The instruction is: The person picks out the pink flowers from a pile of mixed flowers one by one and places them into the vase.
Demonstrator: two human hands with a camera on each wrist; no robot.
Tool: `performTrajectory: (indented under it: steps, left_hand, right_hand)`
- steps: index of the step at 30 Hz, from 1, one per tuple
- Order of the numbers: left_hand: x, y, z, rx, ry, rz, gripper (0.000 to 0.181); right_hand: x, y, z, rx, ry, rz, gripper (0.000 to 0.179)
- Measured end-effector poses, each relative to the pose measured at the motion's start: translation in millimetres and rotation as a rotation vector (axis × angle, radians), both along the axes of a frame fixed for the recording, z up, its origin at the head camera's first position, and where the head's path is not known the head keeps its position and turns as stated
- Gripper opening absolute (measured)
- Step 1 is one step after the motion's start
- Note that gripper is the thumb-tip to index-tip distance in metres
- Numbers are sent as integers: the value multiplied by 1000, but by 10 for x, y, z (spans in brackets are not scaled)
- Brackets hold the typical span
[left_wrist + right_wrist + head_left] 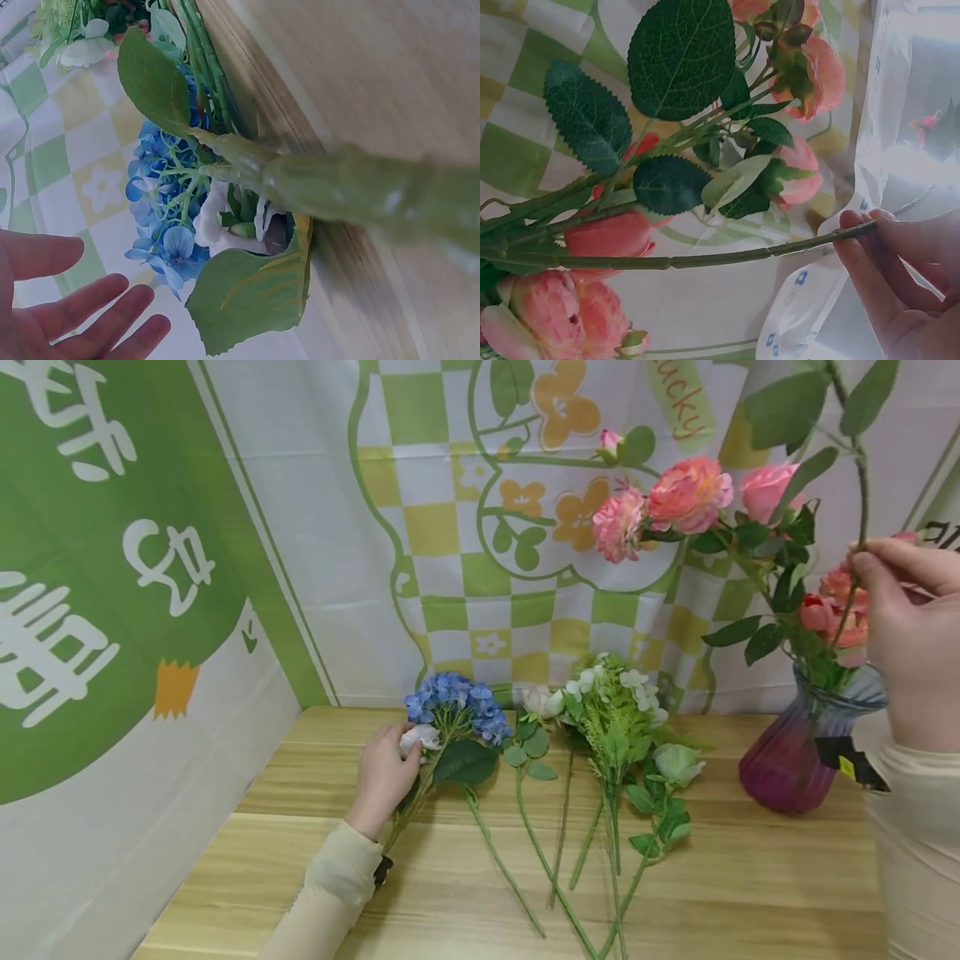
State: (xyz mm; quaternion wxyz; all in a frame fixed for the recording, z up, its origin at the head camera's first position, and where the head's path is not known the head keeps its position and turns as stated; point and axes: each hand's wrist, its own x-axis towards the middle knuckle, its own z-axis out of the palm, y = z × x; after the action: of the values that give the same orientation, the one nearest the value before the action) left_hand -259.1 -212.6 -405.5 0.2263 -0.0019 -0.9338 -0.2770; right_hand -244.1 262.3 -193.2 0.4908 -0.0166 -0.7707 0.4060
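My right hand (911,635) pinches a green leafy stem (862,493) between thumb and fingers, above a glass vase (787,768) that fades from blue to magenta. In the right wrist view the stem (720,259) runs down among the pink flowers; its top is out of view. Several pink flowers (688,497) lean left out of the vase. On the table's left side, my left hand (384,775) is beside a white flower (420,739) and a blue hydrangea (453,703). In the left wrist view its fingers (94,304) are spread, with nothing between them.
Mid-table lie a pale rose (538,700), a bunch of white blossoms with ferny leaves (611,718) and a pale green rose (677,763), stems toward the front. A checked cloth (480,577) hangs behind the wooden table (450,910).
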Motion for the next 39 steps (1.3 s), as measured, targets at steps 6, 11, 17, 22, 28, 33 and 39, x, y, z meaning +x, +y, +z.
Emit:
performTrajectory:
  steps: [6, 11, 17, 22, 28, 33, 39]
  left_hand:
    - [-10, 21, -17, -10, 6, 0, 33]
    - [-23, 30, -30, 7, -12, -1, 33]
    - [-3, 36, -14, 3, -3, -4, 33]
    - [8, 49, -17, -18, -3, -12, 33]
    - [15, 70, -21, -23, 14, -5, 32]
    - [26, 78, -17, -21, 13, -5, 32]
    - [19, 64, -27, -19, 7, -3, 33]
  right_hand:
    - [100, -203, 64, 122, 57, 62, 22]
    - [143, -339, 119, 213, 181, 103, 20]
    - [181, -402, 134, 290, 231, 75, 20]
    - [197, -371, 148, 284, 186, 44, 25]
    - [108, -258, 114, 308, 166, 31, 28]
    - [43, -170, 59, 297, 140, 23, 27]
    - [-12, -101, -23, 265, 106, 14, 26]
